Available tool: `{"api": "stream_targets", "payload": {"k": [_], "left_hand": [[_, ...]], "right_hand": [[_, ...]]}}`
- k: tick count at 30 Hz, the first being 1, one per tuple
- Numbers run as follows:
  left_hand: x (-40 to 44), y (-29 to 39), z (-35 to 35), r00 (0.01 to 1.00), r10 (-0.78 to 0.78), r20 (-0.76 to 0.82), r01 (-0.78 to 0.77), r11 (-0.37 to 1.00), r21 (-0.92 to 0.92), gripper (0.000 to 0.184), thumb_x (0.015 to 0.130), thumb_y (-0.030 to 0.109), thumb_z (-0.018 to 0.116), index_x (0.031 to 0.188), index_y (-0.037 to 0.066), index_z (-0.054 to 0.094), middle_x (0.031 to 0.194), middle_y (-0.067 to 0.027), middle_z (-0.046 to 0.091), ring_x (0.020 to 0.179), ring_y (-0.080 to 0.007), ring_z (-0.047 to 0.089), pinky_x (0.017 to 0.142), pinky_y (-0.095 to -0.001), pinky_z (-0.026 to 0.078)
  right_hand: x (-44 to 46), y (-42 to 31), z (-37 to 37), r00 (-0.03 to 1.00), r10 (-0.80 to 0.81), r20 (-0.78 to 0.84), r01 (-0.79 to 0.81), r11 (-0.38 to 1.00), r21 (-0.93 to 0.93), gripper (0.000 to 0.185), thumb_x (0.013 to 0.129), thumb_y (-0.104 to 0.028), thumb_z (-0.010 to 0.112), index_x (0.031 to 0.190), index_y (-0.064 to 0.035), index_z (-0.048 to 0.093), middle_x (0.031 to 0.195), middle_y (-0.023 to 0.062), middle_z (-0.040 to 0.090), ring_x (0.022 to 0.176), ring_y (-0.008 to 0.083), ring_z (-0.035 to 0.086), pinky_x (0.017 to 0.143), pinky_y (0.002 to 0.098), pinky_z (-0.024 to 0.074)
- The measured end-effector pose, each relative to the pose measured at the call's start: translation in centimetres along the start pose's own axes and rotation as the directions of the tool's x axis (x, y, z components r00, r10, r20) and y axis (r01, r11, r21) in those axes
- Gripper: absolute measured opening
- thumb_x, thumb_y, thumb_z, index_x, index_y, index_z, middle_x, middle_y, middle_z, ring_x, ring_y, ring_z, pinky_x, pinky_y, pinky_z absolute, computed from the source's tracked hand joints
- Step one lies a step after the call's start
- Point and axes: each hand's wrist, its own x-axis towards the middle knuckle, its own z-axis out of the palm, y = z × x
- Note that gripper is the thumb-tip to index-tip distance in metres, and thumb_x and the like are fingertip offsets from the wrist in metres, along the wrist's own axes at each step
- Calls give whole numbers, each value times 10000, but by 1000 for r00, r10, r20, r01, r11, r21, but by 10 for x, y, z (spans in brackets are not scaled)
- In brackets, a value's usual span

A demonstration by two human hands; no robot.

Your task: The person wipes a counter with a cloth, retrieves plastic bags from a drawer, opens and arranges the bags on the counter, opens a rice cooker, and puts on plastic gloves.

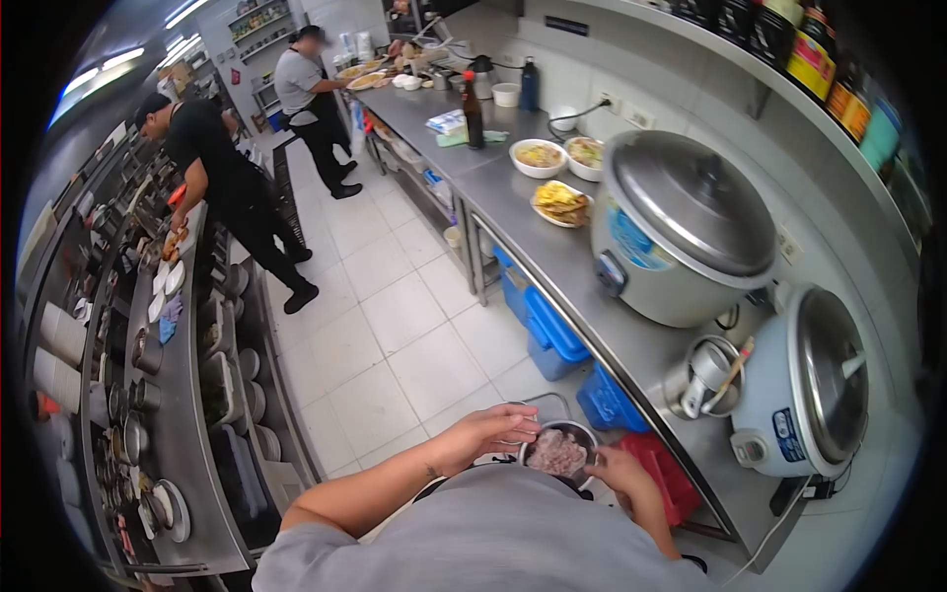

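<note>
"Start at the fingers: what are they doing?"

"The right hand (628, 474) has its fingers bent onto the rim of the metal bowl (589, 436), apparently clamped there. The left hand (490, 436) is loosely spread, empty, its fingertips by the opposite rim. I can't tell whether they touch."

"So where's the bowl from each?"

"Between them, close to the wearer's belly. It lies left of the right fingers, which are nearer, and just right of the left fingertips. It looks round, so no long axis, and a pale pink, lumpy mass (555, 454) sits inside."

"And beyond?"

"It's off the counter (577, 286), beside the front edge. A grey cooker (631, 281) stands toward the back edge; a pale blue one (774, 400) stands by the near end."
</note>
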Motion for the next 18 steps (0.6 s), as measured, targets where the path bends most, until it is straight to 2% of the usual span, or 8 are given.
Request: {"api": "stream_targets", "payload": {"k": [2,3,5,6,9,13,16,18], "left_hand": [[-39,14,-29,996,35,-82,-33,999,33,504,917,356,486,1317,63,393,1245,-89,494,1143,-182,474,960,-329,364],[-57,21,-46,991,57,-125,-51,997,53,503,910,359,498,1312,71,403,1236,-82,500,1131,-173,480,956,-321,362],[-95,22,-87,964,15,-266,13,995,103,498,906,354,507,1303,67,415,1229,-84,505,1128,-177,483,955,-322,364],[-112,24,-107,941,-3,-337,48,991,123,496,904,352,511,1299,65,420,1226,-85,507,1127,-179,484,955,-323,365],[-140,33,-157,850,-54,-525,105,992,69,487,908,341,506,1294,57,425,1225,-88,511,1135,-186,483,949,-329,373],[-118,76,-197,816,205,-541,-253,967,-14,487,911,319,494,1286,18,412,1228,-125,511,1141,-216,489,946,-349,387],[-73,122,-233,717,379,-585,-486,874,-30,438,926,272,459,1263,-4,418,1199,-161,524,1111,-258,517,946,-377,404],[-38,159,-265,708,406,-579,-521,852,-40,434,928,269,453,1261,-8,418,1194,-163,527,1104,-257,524,942,-377,409]], "right_hand": [[63,-37,22,974,-226,13,226,974,23,525,749,-286,687,1174,-10,546,1017,212,617,952,311,601,806,352,477],[79,-69,20,964,-262,36,263,964,-24,513,758,-277,680,1173,-9,546,1015,209,618,949,305,602,806,350,477],[105,-128,15,940,-328,96,338,934,-115,487,774,-259,666,1173,-8,545,1011,204,622,942,294,605,806,346,478],[123,-143,17,915,-390,106,399,913,-83,479,777,-250,668,1167,-1,546,1029,207,617,952,288,605,810,349,476],[169,-189,17,922,-340,187,356,932,-63,472,756,-239,664,1165,-32,555,1063,200,608,989,319,582,856,367,456],[238,-231,15,901,-366,234,392,917,-77,474,750,-229,672,1165,-33,556,1048,196,614,964,323,590,841,359,466],[307,-268,-2,880,-397,262,427,902,-70,473,759,-232,669,1174,-37,551,1052,204,610,956,329,592,827,367,468],[362,-291,-20,878,-411,245,435,899,-52,478,763,-239,667,1182,-42,545,1062,206,606,966,331,589,831,364,464]]}}
